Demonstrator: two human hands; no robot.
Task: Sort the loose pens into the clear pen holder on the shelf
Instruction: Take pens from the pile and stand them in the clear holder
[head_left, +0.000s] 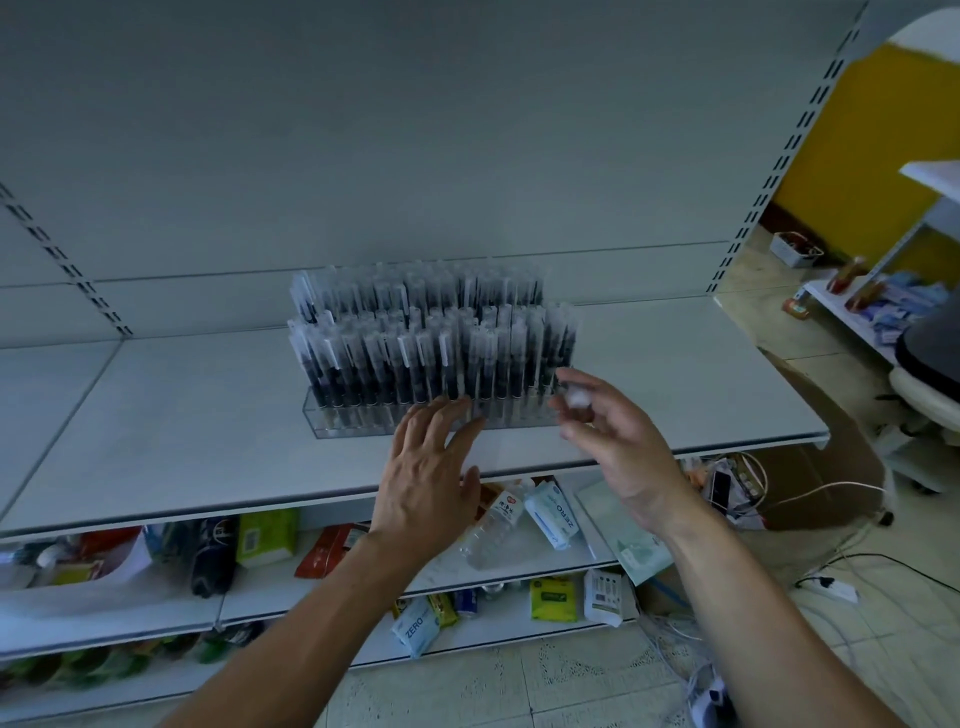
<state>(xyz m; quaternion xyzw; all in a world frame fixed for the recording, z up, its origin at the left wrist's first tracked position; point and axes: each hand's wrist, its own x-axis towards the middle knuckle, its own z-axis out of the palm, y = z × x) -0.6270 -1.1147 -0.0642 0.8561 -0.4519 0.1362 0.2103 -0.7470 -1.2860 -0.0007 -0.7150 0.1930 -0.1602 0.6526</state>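
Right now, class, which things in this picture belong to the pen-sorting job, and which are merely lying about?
Part of the job:
clear pen holder on the top shelf
pens standing in it
left hand at the holder's front
right hand, blurred, pinching something small

Lying about:
water bottle
ZERO wipes pack
green pack
power strip on the floor

I see my left hand (431, 467) flat against the pen holder (363, 422) near the shelf (182, 431) front edge, right hand (608, 431) beside it
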